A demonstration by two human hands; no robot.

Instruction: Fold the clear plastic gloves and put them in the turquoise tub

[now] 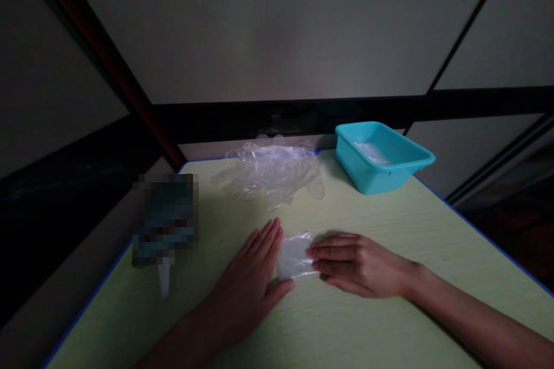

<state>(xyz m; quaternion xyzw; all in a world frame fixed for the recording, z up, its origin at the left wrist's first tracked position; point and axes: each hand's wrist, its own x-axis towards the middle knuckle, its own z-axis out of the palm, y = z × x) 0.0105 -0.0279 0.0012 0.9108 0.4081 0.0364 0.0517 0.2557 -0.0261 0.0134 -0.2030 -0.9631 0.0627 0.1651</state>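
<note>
A small folded square of clear plastic film (296,255) lies flat on the pale green table, between my two hands. My left hand (255,277) rests open on its left side, with the fingers stretched forward along the edge and the thumb at the near corner. From the right, my right hand (357,265) lies flat with straight fingers, their tips on the plastic's right edge. Beyond both hands is a loose heap of clear disposable plastic gloves (277,170), crumpled and overlapping.
A turquoise plastic basin (376,179) stands at the back right with folded clear plastic inside. On the left lies a dark, pixelated packet (167,219) with a whitish strip (163,279) sticking out toward me. Grey panels rise behind the blue-edged table (381,334).
</note>
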